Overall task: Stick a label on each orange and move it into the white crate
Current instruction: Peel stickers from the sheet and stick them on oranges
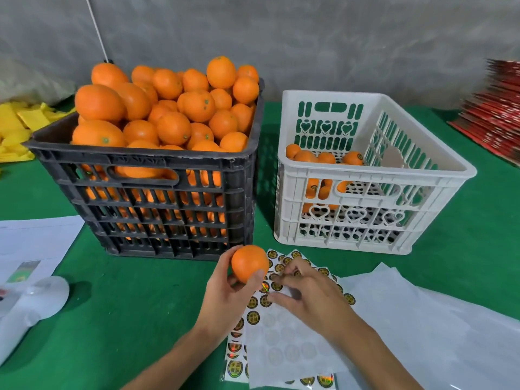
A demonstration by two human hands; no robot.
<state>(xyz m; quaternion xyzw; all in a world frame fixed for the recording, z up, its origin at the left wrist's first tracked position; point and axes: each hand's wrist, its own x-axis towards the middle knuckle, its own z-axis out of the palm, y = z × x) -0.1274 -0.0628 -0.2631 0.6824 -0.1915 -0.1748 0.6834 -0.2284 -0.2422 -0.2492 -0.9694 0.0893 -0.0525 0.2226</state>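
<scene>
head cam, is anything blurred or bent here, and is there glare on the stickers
Head view: the wide lens bows the white crate and black crate outward; the red stack at the right edge is smeared; the right hand is slightly motion-blurred over the label sheet; a few labels show rainbow glints; the held orange in the left hand stays sharp.

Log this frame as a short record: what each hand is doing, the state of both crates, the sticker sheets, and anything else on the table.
left hand: holds one orange above the table, near the sticker sheets
right hand: fingertips on the sticker sheets, apparently picking at a label; the pinch itself is blurred
black crate: heaped with oranges above the rim
white crate: a few oranges at its left end, mostly bare floor
sheets: several fanned out, many label spots already peeled
table: green cover; white papers left and right, yellow items far left, red stack far right
</scene>
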